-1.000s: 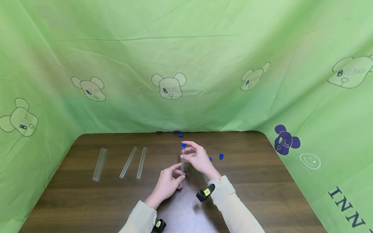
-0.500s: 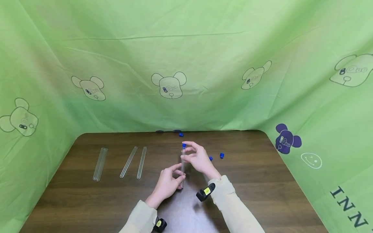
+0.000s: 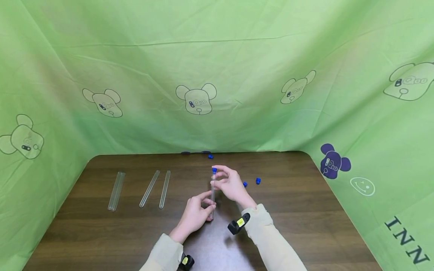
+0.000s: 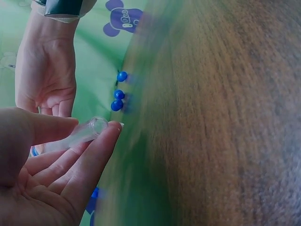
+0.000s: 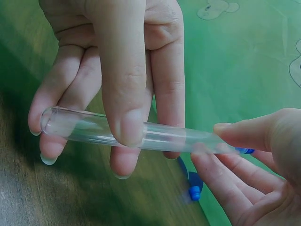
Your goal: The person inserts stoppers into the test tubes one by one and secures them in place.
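My left hand (image 3: 196, 212) grips the lower part of a clear glass test tube (image 5: 89, 127), thumb on one side and fingers on the other. The tube stands nearly upright in the head view, its rounded bottom low by the left fingers. At its top is a blue cap (image 3: 214, 170). With the index fingertip on that cap, my right hand (image 3: 231, 184) pinches the upper tube between thumb and other fingers. In the right wrist view, the right fingers (image 5: 263, 183) hide part of the cap end.
To the left on the wooden table (image 3: 84, 233) lie a pair of side-by-side test tubes (image 3: 116, 191), a slanted tube (image 3: 149, 189) and another tube (image 3: 164, 189). Loose blue caps lie at the back edge (image 3: 210, 156) and right (image 3: 258, 181). A green cloth (image 3: 142, 124) surrounds the table.
The blue cap and right index finger sit very slightly lower in the head view. Both hands keep their hold on the test tube, and the left hand stays almost in place.
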`<state>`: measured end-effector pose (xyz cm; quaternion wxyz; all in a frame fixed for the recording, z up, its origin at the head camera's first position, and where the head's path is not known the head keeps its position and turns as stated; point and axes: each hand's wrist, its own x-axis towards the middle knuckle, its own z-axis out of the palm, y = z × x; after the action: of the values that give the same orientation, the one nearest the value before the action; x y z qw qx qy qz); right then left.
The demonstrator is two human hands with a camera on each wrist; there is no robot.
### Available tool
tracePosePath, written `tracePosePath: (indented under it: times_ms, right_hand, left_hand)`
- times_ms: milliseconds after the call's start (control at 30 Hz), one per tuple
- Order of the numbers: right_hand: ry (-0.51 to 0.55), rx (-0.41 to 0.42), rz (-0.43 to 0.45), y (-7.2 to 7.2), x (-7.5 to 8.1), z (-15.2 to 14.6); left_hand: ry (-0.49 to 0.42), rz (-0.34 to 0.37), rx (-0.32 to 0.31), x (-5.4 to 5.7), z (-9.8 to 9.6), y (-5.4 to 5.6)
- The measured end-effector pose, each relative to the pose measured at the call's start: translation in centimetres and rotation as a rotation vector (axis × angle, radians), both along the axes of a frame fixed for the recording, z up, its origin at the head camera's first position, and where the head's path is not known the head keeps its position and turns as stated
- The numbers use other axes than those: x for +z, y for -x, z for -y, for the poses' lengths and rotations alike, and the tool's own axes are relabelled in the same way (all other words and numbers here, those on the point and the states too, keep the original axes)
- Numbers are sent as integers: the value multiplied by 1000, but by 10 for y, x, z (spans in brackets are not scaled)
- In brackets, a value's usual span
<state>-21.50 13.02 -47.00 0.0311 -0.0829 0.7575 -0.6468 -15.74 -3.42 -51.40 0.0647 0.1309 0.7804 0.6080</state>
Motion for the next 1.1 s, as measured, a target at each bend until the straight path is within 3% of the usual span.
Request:
tracePosePath:
  times_ms: [1100]
  right_hand:
    - [39, -33, 12, 0, 1, 1]
  left_hand:
    - [20, -24, -11, 1, 0, 1]
